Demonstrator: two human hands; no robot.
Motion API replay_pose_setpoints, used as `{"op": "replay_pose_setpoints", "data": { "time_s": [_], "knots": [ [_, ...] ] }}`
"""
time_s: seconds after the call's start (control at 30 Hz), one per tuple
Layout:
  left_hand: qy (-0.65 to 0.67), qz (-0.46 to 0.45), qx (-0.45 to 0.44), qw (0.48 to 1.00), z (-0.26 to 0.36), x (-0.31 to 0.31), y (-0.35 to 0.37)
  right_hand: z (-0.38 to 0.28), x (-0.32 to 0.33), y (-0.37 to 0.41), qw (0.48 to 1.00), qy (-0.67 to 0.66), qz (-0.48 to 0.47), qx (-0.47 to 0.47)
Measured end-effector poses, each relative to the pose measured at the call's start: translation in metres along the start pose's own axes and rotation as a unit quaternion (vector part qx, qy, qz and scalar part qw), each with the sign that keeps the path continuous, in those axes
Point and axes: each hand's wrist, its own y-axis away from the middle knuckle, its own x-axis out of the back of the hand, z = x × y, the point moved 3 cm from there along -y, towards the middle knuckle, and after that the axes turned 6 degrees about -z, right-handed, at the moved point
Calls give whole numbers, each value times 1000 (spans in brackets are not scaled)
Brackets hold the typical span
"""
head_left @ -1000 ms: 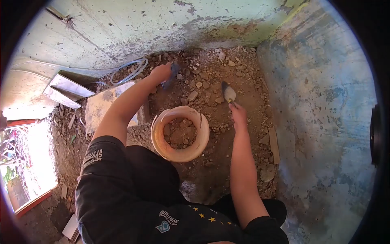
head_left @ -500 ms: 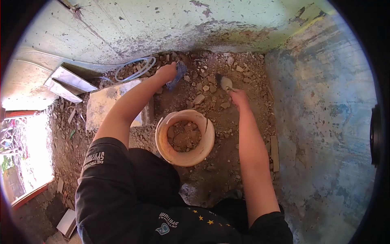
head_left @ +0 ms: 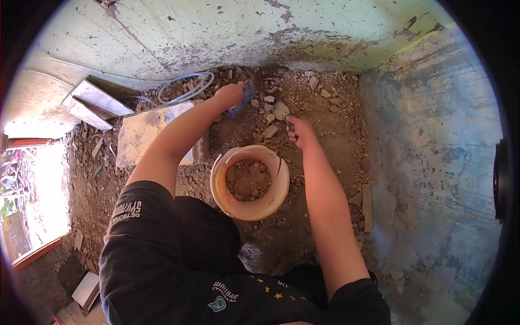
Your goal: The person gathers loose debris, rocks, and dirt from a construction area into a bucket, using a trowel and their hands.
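My left hand point(head_left: 231, 95) is closed on the edge of a dark blue-grey flat piece point(head_left: 242, 101), which stands tilted on the rubble; its exact kind cannot be made out. Wrapped round the handle of a trowel point(head_left: 280, 111) are the fingers of my right hand point(head_left: 299, 132). The trowel's pale blade lies among broken stones point(head_left: 269, 131), a short way right of the blue-grey piece. Nearer my body stands a round, pale bucket point(head_left: 279, 192) with a cracked rim, partly filled with brown rubble point(head_left: 249, 181).
A worn slab point(head_left: 135, 141) lies under my left forearm. Beyond it are a coiled pale hose point(head_left: 189, 97) and leaning marbled tiles point(head_left: 100, 103). A peeling green wall point(head_left: 216, 38) runs across the back, a blue wall point(head_left: 433, 179) along the right. More tiles point(head_left: 86, 291) lie at lower left.
My right hand has swept the trowel leftward through the rubble, closer to the blue-grey piece. My left hand keeps its grip, with the piece turned slightly more edge-on.
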Motion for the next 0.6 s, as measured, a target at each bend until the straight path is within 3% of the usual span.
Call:
{"op": "replay_pose_setpoints", "data": {
  "time_s": [0.07, 0.13, 0.2, 0.6],
  "knots": [
    [-3, -3, -8, 1000, 8, 14, 10, 9, 11, -3, 994, -89, -59, -4],
    [-6, -8, -17, 1000, 12, 18, 16, 13, 16, 3, 993, -92, -74, -7],
    [-21, 1, -101, 995, 21, 21, 21, 13, 18, 8, 991, -98, -90, -8],
    [-89, -37, -68, 993, 19, 17, 4, 1, 43, 70, 992, 83, -78, 53]
  ]
}}
